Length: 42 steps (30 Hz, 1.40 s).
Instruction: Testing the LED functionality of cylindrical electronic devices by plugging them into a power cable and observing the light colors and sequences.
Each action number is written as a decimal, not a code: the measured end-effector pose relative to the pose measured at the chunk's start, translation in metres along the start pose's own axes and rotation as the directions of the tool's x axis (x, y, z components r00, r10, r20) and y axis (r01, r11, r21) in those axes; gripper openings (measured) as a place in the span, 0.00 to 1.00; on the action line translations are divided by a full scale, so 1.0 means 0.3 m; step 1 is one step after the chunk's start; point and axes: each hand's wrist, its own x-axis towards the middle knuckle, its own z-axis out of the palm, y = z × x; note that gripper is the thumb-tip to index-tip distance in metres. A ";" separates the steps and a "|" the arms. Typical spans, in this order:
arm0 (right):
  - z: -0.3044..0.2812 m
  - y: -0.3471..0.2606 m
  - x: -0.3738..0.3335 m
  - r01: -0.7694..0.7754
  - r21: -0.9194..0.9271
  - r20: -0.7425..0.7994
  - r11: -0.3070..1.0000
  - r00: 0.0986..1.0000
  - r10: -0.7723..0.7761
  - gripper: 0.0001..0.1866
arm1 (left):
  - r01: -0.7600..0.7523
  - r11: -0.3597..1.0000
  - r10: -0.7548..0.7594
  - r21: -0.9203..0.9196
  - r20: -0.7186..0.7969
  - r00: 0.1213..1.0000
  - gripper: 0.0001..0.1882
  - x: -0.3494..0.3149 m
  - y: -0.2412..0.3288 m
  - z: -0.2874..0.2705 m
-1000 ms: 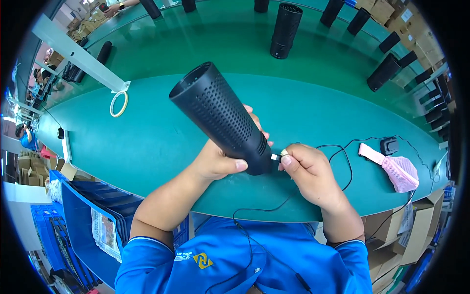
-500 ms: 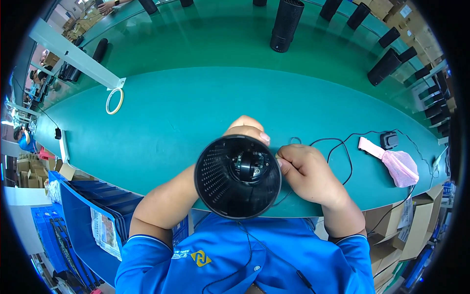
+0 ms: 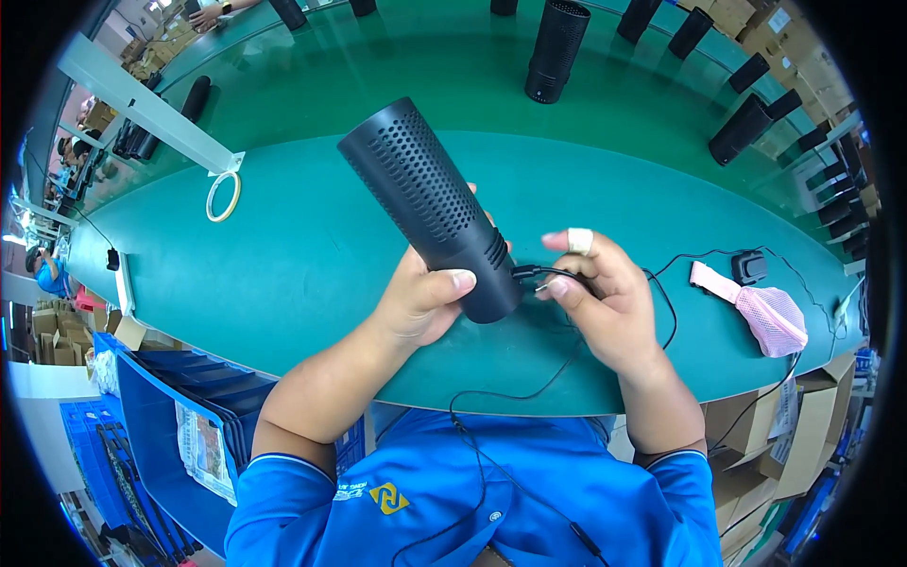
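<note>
A black perforated cylinder [image 3: 420, 194] is tilted over the green table, its wide rim up and to the left. My left hand [image 3: 416, 300] wraps round its lower part, thumb across the front. My right hand [image 3: 612, 307] is at the cylinder's right, with a light wrap on one finger. Its curled fingers and thumb hold a black cable [image 3: 557, 271], whose plug end meets the cylinder's side near the base. Whether the plug is fully in cannot be seen. A small thin bit shows by the right thumb tip, too small to name.
A pink mesh pouch [image 3: 770, 321] and a black adapter [image 3: 751, 268] lie at the right. A tape ring [image 3: 223, 197] rests beside a white post [image 3: 151, 109]. More black cylinders [image 3: 557, 52] stand on the far belt. Blue bins [image 3: 170, 416] are at lower left.
The cylinder has swung from its open end facing up at me to lying tilted away, up and left. The cable's plug is now visible at its side, with my right hand around the cable.
</note>
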 end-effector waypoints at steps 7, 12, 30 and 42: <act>0.033 0.027 -0.008 0.229 -0.242 -0.042 0.943 0.968 -0.246 0.27 | 0.003 1.000 -0.004 0.029 0.027 1.000 0.46 -0.004 -0.009 0.005; 0.040 -0.015 -0.004 0.135 -0.260 0.060 0.956 0.991 -0.123 0.25 | 0.022 0.997 -0.024 0.069 0.028 0.999 0.45 0.001 -0.009 -0.004; 0.097 0.022 -0.015 0.239 -0.396 0.011 0.886 0.967 -0.256 0.07 | -0.051 0.998 0.055 -0.038 0.098 0.994 0.31 -0.007 -0.020 -0.051; 0.035 0.065 0.040 0.381 -0.428 0.026 0.820 0.911 -0.411 0.06 | -0.177 0.984 0.177 -0.023 0.232 0.956 0.41 0.020 -0.015 -0.027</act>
